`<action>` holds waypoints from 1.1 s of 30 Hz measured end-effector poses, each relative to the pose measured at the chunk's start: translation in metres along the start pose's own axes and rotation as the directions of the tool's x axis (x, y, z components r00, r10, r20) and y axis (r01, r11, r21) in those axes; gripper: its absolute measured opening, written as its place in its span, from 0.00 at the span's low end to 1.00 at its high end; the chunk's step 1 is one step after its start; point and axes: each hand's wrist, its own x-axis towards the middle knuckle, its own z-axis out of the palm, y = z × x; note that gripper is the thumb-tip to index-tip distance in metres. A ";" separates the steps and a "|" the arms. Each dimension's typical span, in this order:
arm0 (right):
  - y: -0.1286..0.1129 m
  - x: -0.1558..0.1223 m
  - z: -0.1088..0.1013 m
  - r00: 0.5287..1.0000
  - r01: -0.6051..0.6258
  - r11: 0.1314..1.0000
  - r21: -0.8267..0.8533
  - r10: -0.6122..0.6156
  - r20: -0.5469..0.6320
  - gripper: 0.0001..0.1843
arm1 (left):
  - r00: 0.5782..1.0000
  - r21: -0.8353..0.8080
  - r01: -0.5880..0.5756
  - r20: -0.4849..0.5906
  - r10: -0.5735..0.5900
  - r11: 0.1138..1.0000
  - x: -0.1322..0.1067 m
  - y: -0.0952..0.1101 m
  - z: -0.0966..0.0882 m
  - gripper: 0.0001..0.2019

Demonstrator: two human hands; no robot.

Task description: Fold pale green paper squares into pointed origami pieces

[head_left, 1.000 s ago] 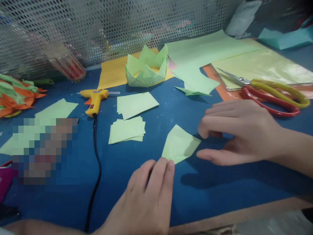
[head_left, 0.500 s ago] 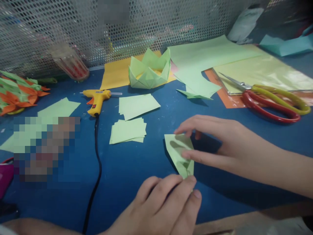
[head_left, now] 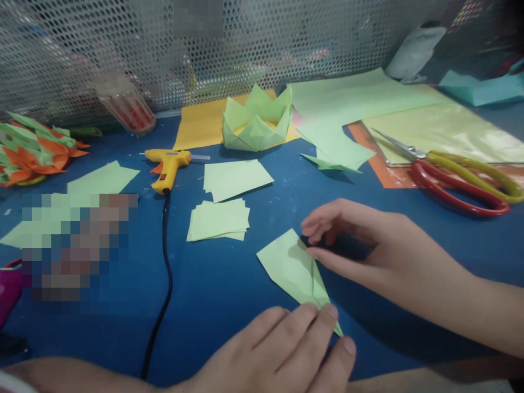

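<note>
A folded piece of light green paper (head_left: 289,262) lies on the blue tabletop, its narrow end pointing toward me. My left hand (head_left: 282,344) is closed at that narrow end, the fingertips over it and the thumb beside the tip. A crease runs along the paper's right part. Just right of the paper's upper edge hovers my right hand (head_left: 360,240), fingers bent and thumb apart, with nothing between them. Two stacks of cut green paper, a nearer stack (head_left: 219,219) and a farther stack (head_left: 237,179), lie to the left.
A yellow glue gun (head_left: 167,164) trails a black cord (head_left: 167,262). A folded green paper ring (head_left: 256,134) stands at the back. Scissors (head_left: 462,174) with red and yellow handles lie at right. Orange-and-green paper pieces (head_left: 36,150) are at left, beside a clear jar (head_left: 129,106).
The folded paper has turned, its wide end swinging left. My right hand's fingers have come off the paper and bent inward. My left hand has shifted slightly right.
</note>
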 end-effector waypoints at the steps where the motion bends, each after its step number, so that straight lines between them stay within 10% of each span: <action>1: 0.001 0.000 0.000 1.000 0.019 0.998 -0.058 -0.020 -0.017 0.10 | 1.000 0.004 0.013 -0.011 -0.012 1.000 -0.001 0.001 0.002 0.14; 14: 0.002 0.000 0.007 0.997 0.072 0.995 0.071 -0.070 -0.033 0.11 | 0.998 0.041 0.054 -0.009 -0.054 0.998 -0.007 0.006 0.011 0.16; 33: 0.010 -0.001 0.009 0.899 0.435 0.864 -0.253 -0.431 0.073 0.08 | 0.999 -0.037 0.039 0.010 -0.038 0.999 -0.005 0.005 0.009 0.14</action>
